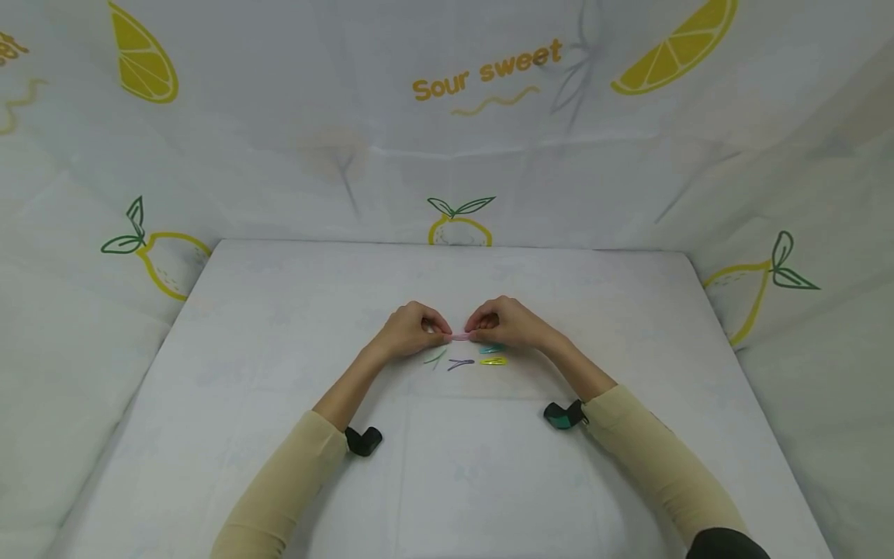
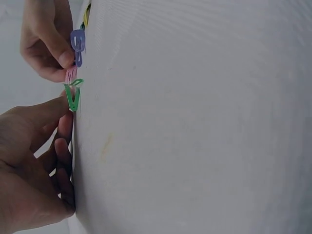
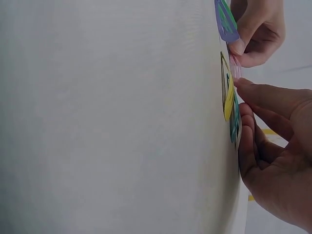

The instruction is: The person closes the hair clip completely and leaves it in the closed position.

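Observation:
A pink snap hair clip point(image 1: 460, 337) spans the gap between both hands. My left hand point(image 1: 410, 330) pinches its left end between thumb and fingers, while my right hand point(image 1: 515, 323) pinches the right end; the fingertips cover both ends. Close below the left hand lies a green hair clip point(image 1: 436, 358), its two arms spread apart. A purple hair clip point(image 1: 460, 363), also sprung apart, is just nearer to me. Under the right hand lie a teal hair clip point(image 1: 491, 349), partly hidden, and a yellow hair clip point(image 1: 493, 361). Their shapes show closer in the right wrist view.
A white cloth covers the table point(image 1: 482, 473), whose far edge meets a white curtain point(image 1: 293, 116) printed with lemons. More curtain hangs at both sides. Black wrist cameras sit on the left forearm point(image 1: 342, 404) and the right forearm point(image 1: 583, 369).

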`<state>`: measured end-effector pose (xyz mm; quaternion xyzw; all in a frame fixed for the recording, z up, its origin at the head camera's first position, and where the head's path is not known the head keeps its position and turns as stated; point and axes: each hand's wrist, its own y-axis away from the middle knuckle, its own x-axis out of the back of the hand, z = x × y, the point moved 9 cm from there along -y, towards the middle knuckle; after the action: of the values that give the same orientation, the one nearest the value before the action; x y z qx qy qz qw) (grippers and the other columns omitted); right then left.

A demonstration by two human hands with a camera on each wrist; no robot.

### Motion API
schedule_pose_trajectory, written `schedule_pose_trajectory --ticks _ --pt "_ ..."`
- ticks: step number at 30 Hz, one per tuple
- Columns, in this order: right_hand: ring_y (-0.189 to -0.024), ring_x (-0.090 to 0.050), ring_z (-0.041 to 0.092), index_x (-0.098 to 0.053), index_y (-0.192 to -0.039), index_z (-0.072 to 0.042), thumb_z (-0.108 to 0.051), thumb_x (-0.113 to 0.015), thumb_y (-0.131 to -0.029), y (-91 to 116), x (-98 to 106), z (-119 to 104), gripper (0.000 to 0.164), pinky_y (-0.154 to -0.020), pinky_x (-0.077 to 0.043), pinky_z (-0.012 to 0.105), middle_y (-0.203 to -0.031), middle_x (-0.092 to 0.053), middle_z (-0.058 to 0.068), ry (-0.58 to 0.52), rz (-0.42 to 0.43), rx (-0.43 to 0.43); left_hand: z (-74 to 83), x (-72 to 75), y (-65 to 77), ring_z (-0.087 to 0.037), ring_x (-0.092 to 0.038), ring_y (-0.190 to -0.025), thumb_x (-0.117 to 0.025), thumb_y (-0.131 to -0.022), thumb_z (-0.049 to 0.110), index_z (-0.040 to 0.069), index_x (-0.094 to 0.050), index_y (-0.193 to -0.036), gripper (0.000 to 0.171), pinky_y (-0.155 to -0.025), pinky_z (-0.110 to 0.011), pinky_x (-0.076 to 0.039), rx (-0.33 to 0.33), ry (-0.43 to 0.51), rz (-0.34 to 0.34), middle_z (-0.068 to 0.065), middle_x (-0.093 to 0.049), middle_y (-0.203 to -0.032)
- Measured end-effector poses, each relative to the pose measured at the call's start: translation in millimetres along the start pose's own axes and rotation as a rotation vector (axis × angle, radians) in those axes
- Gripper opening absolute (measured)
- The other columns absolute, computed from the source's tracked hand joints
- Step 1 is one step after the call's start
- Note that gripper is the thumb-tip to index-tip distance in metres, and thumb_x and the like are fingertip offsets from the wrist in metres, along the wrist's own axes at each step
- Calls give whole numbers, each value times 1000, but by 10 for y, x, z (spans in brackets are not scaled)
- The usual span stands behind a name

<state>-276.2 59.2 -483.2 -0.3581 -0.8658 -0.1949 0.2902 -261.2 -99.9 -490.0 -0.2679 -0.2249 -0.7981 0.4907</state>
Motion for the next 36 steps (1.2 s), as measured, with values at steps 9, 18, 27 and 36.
schedule_pose_trajectory --ticks 9,18,27,36 --pt "-84 -63 11 -82 -107 -6 -11 -79 -99 -1 -2 -19 10 -80 -52 21 -97 -79 6 3 -5 0 30 6 1 -8 -57 -75 -84 -95 19 8 -84 -99 12 -72 -22 -44 -9 6 0 -4 -76 -88" --pt "-84 -63 12 -82 -106 -6 -11 -79 -99 1 4 -25 9 -80 -52 21 -97 -78 5 -13 -13 -2 23 5 0 -8 -57 -76 -84 -95 19 8 -84 -100 12 -72 -22 -44 2 14 -13 -3 -75 -88" --pt "-84 -62 12 -82 -105 -7 -11 -80 -98 -5 4 2 9 -79 -52 21 -96 -78 4 -14 -5 2 -1 -12 -9 -8 -57 -75 -84 -95 20 9 -84 -100 13 -71 -22 -44 2 24 -18 -2 -74 -87" --pt "-86 -62 13 -82 -107 -8 -12 -79 -99 -5 1 28 9 -81 -52 22 -97 -77 3 -15 3 -16 -25 -16 -18 -8 -57 -74 -84 -96 21 9 -84 -102 14 -70 -21 -44 -3 36 -23 -1 -75 -87"
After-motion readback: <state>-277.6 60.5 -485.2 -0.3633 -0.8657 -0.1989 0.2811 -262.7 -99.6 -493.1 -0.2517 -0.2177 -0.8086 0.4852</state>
